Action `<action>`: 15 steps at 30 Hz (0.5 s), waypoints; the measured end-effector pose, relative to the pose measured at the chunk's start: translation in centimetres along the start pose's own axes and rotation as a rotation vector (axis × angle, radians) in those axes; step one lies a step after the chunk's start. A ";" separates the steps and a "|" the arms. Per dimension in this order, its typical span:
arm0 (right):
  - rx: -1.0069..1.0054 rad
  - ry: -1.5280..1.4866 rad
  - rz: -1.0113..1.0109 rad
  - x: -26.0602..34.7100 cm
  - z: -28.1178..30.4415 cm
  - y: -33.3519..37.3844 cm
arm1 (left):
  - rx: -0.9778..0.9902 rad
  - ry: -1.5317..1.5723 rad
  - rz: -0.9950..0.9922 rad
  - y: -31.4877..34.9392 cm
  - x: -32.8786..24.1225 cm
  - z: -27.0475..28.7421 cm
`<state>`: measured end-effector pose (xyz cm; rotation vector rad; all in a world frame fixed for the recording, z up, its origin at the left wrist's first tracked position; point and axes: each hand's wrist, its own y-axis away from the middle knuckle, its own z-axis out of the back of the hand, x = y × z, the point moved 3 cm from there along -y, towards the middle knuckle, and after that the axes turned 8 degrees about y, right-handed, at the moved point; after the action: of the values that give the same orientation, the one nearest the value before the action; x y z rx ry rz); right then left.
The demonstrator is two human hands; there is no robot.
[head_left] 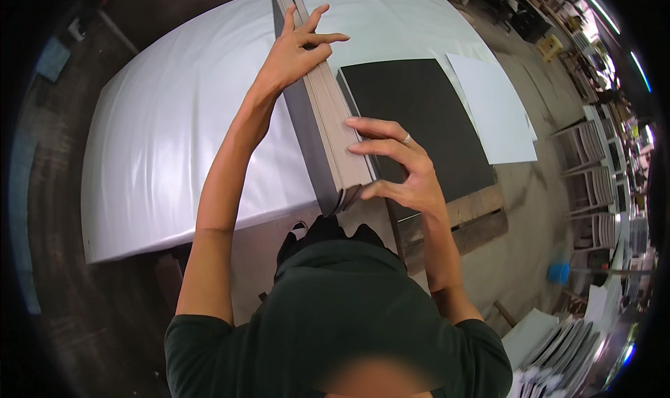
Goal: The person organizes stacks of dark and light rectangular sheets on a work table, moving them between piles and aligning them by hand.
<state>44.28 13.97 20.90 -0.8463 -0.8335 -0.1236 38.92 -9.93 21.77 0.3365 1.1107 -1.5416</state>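
A: The grip is wide on each hand: the left hand (299,56) splays its fingers over the far part of the boards (326,108), and the right hand (413,166) arches at their near right side, thumb apart from fingers.

B: Does the left one press down?

A: Hard to tell from above.

B: Where do the boards sit?

A: On edge along the surface (174,140), left of the black stack (419,108), near ends looking slightly uneven.

B: So how to even them?

A: I'd steady the far part, push the near ends flush with flat fingers, and support both faces; they could fan or topple.
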 end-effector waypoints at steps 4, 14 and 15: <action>0.056 0.037 0.138 -0.3 0.0 -0.2 | -0.005 -0.021 -0.013 0.2 0.5 0.4; -0.030 0.032 0.186 -0.1 -0.2 0.2 | 0.036 -0.050 0.008 0.4 0.3 1.0; -0.034 0.045 0.188 -0.1 -0.2 0.2 | 0.036 -0.052 0.001 0.4 0.4 1.0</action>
<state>44.39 13.97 20.60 -0.9462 -0.7073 0.0085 39.51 -10.91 21.85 0.3194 1.0439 -1.5626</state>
